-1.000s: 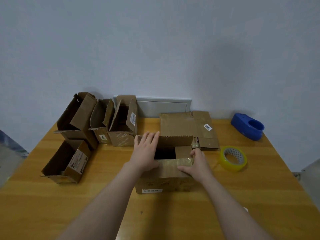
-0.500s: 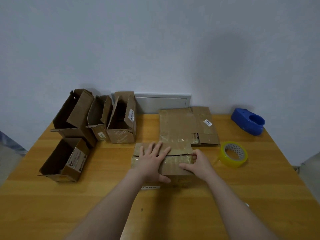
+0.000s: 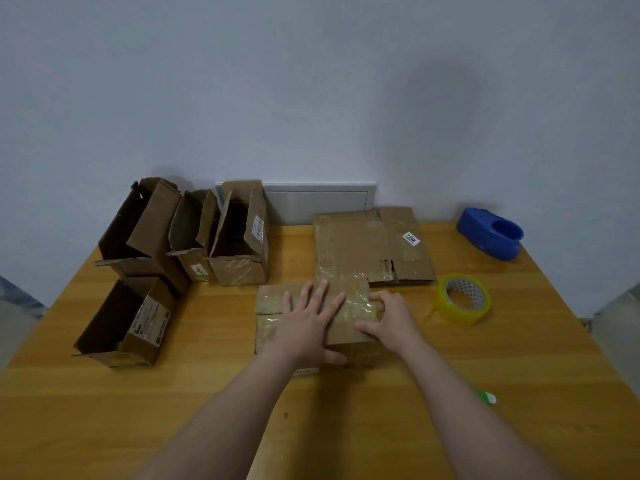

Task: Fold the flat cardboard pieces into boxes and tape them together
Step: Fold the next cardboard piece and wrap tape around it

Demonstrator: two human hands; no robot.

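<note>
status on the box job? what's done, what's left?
Done: four folded boxes sit at the left, ends open. In hand: a fifth box at centre, flaps folded down, left hand pressing flat on top, right hand gripping its right edge. Left: tape it, likely with the tape roll beside it, then fold the flat cardboard behind.

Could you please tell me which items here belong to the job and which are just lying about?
In use: brown cardboard box at centre; yellowish clear tape roll; flat brown cardboard pieces; four folded open boxes.
Lying about: blue plastic tape dispenser; small green-and-white object.
</note>
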